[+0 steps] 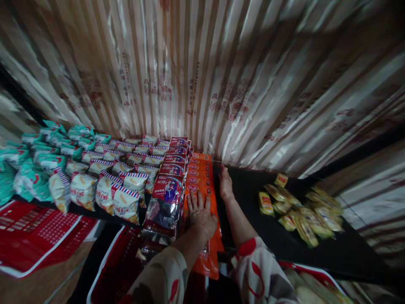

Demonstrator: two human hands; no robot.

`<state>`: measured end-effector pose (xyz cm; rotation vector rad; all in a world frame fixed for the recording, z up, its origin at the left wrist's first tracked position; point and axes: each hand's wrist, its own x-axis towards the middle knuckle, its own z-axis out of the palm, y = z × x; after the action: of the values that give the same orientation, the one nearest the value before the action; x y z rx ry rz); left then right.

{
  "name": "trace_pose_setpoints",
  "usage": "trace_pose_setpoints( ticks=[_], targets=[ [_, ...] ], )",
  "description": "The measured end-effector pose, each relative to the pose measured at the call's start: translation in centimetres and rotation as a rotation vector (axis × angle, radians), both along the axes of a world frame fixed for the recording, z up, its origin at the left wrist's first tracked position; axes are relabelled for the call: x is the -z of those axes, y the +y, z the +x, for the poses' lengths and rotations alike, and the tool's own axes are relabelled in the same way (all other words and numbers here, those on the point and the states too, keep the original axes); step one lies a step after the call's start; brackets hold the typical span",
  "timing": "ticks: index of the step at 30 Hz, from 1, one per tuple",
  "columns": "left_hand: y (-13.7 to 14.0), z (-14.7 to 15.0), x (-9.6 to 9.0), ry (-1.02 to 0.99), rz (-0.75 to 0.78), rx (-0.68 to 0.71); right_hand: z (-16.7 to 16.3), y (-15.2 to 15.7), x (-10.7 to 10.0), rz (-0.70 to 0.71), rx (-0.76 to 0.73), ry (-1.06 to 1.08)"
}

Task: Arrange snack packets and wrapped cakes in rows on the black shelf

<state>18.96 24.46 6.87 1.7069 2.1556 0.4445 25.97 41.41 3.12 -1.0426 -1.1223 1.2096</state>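
Note:
My left hand [201,214] lies flat with spread fingers on a column of overlapping orange snack packets [205,181]. Beside the column's right edge, my right hand [225,184] stands on its side with the fingers stretched out; whether it touches the packets I cannot tell. Directly left of the orange column runs an overlapping row of dark red packets [166,190] with clear lower halves. Farther left stand rows of white snack bags [125,202] with striped tops.
Teal bags [52,162] fill the shelf's far left. Yellowish packets [303,215] lie loosely on the black shelf [243,198] at right. Red baskets [38,236] sit below the front edge. A pleated, printed curtain [190,76] hangs behind.

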Motion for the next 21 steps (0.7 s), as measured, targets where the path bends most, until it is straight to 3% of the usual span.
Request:
trace_pose_setpoints(
  ticks=[4, 8, 21],
  targets=[
    [0.0, 0.1, 0.6, 0.029, 0.015, -0.004, 2.1, -4.6, 0.7, -0.018, 0.002, 0.066],
    [0.0, 0.1, 0.6, 0.055, -0.010, 0.015, 1.3, -8.1, 1.1, -0.047, 0.000, 0.114],
    [0.0, -0.5, -0.8, 0.035, -0.071, 0.039, -0.8, -9.4, 0.1, -0.142, 0.056, 0.168]
  ],
)
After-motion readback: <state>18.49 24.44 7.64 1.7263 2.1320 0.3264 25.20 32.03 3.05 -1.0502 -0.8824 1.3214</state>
